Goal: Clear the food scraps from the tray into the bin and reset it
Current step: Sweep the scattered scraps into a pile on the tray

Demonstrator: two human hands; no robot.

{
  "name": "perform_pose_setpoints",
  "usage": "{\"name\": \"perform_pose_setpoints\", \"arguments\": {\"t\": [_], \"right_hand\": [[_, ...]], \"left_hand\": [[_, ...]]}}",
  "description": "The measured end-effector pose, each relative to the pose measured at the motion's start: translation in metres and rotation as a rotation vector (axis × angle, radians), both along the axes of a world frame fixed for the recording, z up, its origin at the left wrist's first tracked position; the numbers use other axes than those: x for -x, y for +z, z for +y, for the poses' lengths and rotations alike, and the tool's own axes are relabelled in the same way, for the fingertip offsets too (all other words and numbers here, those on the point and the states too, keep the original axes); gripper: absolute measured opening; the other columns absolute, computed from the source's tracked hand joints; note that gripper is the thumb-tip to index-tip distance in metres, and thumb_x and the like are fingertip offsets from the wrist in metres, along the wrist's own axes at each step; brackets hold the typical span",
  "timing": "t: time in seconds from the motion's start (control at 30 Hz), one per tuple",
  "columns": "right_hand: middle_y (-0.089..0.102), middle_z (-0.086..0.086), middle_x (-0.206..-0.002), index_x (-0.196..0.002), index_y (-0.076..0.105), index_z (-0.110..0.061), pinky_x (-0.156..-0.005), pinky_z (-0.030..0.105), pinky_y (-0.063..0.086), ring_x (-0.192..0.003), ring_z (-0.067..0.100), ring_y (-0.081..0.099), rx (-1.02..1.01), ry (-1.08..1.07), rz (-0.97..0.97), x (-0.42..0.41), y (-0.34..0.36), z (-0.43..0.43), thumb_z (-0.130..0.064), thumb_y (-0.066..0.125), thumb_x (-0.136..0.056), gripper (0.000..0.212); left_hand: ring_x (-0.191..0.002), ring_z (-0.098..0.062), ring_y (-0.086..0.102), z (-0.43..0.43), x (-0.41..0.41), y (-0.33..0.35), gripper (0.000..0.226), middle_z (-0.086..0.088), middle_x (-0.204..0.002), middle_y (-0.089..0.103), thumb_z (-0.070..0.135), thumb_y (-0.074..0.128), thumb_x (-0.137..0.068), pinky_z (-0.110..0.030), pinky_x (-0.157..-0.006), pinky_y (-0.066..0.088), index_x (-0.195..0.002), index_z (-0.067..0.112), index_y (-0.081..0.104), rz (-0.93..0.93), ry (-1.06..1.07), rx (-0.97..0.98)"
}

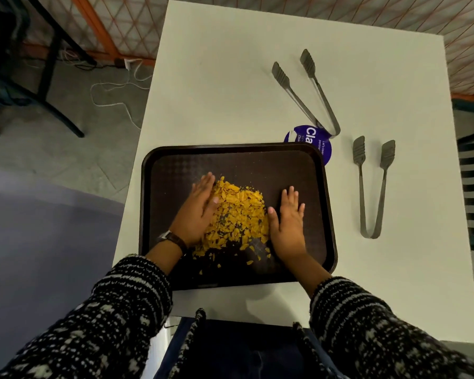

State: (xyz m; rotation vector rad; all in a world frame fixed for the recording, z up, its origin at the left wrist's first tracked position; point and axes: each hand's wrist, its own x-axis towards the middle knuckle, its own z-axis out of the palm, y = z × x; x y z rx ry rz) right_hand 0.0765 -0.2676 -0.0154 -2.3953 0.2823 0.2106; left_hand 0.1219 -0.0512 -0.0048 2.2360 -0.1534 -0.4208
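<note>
A dark brown tray (pixel 307 170) lies on the white table near its front edge. A heap of yellow-orange food scraps (pixel 238 212) sits in the tray's middle, with loose bits trailing toward me. My left hand (pixel 197 212) rests flat on the left side of the heap, fingers together, a watch on the wrist. My right hand (pixel 288 220) lies flat on the tray at the heap's right side, fingers slightly spread. Neither hand holds anything. No bin shows in the view.
Two metal tongs lie on the white table (pixel 216 91): one pair (pixel 309 91) behind the tray, one pair (pixel 372 187) to its right. A round purple sticker (pixel 312 140) peeks from under the tray's far right corner. Floor, cables and a table leg lie left.
</note>
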Motion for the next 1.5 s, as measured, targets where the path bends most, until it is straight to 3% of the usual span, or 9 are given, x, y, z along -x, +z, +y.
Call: {"name": "perform_pose_setpoints", "arguments": {"t": [0.1,0.33,0.5,0.6,0.8,0.93,1.13,1.2,1.5], "right_hand": [[0.005,0.012,-0.158,-0.147,0.013,-0.004,-0.115,0.030,-0.011,-0.146,0.019,-0.004,-0.031,0.073,-0.005,-0.007,-0.001,0.023,-0.034,0.034,-0.099,0.060],[0.011,0.007,-0.158,-0.149,0.010,-0.010,-0.117,0.025,-0.006,-0.144,0.009,0.000,-0.204,0.347,0.008,-0.022,0.009,0.051,-0.040,0.032,-0.098,0.063],[0.012,0.008,-0.157,-0.148,0.016,-0.007,-0.117,0.029,-0.008,-0.146,0.016,0.001,-0.092,0.145,-0.069,-0.006,0.012,0.023,-0.031,0.037,-0.099,0.059],[0.005,0.011,-0.158,-0.148,0.012,-0.006,-0.117,0.034,-0.009,-0.146,0.019,-0.004,0.019,0.007,0.001,0.020,0.007,0.002,-0.030,0.039,-0.098,0.061],[-0.001,0.013,-0.158,-0.148,0.005,-0.004,-0.116,0.043,-0.011,-0.145,0.022,-0.011,0.226,0.048,0.088,0.045,-0.003,0.006,-0.035,0.037,-0.098,0.067],[-0.004,0.010,-0.158,-0.148,0.004,-0.005,-0.115,0.038,-0.013,-0.144,0.020,-0.014,0.174,0.146,0.073,0.035,-0.002,0.041,-0.039,0.034,-0.097,0.068],[-0.004,-0.004,-0.157,-0.149,-0.001,-0.015,-0.115,0.024,-0.012,-0.139,0.003,-0.016,-0.181,0.209,0.044,0.026,0.012,0.065,-0.038,0.033,-0.098,0.065],[0.000,0.000,-0.158,-0.149,0.002,-0.013,-0.112,0.018,-0.014,-0.141,0.006,-0.011,-0.139,0.202,0.018,0.024,0.017,0.049,-0.036,0.036,-0.098,0.065],[-0.004,0.016,-0.158,-0.147,0.003,-0.002,-0.118,0.040,-0.005,-0.146,0.026,-0.008,0.162,-0.095,0.174,0.066,0.005,0.008,-0.036,0.043,-0.096,0.074]], "left_hand": [[-0.145,-0.014,0.006,0.012,0.015,0.004,0.054,0.007,-0.153,0.011,0.030,0.034,-0.098,-0.031,-0.118,0.003,-0.147,0.018,0.014,-0.028,0.098,0.023],[-0.140,-0.004,0.006,0.023,0.038,0.002,0.054,-0.002,-0.156,0.016,0.025,0.036,-0.098,-0.028,-0.117,0.001,-0.147,0.014,0.017,-0.005,0.225,0.025],[-0.141,-0.006,0.007,0.030,0.043,0.002,0.054,-0.003,-0.156,0.017,0.026,0.035,-0.098,-0.031,-0.118,0.002,-0.147,0.012,0.018,-0.021,0.247,0.044],[-0.142,-0.008,0.008,0.034,0.047,0.004,0.058,-0.003,-0.155,0.018,0.033,0.032,-0.094,-0.033,-0.119,0.003,-0.146,0.011,0.019,-0.034,0.251,0.055],[-0.141,-0.007,0.008,0.043,0.056,0.003,0.055,-0.003,-0.155,0.018,0.028,0.034,-0.096,-0.033,-0.119,0.004,-0.146,0.011,0.018,-0.028,0.228,0.022],[-0.140,-0.004,0.008,0.050,0.057,0.002,0.052,-0.003,-0.156,0.019,0.023,0.036,-0.098,-0.030,-0.117,0.003,-0.147,0.012,0.018,-0.018,0.238,0.005],[-0.141,-0.006,0.009,0.049,0.060,0.003,0.053,-0.002,-0.155,0.020,0.025,0.036,-0.097,-0.031,-0.118,0.004,-0.147,0.013,0.019,-0.014,0.219,0.025],[-0.141,-0.005,0.009,0.047,0.062,0.002,0.052,-0.002,-0.155,0.019,0.022,0.037,-0.098,-0.030,-0.118,0.003,-0.147,0.013,0.019,-0.013,0.208,0.028],[-0.142,-0.005,0.004,0.044,0.079,-0.003,0.055,0.011,-0.151,0.009,0.023,0.036,-0.098,-0.031,-0.118,0.001,-0.147,0.014,0.013,0.007,0.187,0.027]]}}
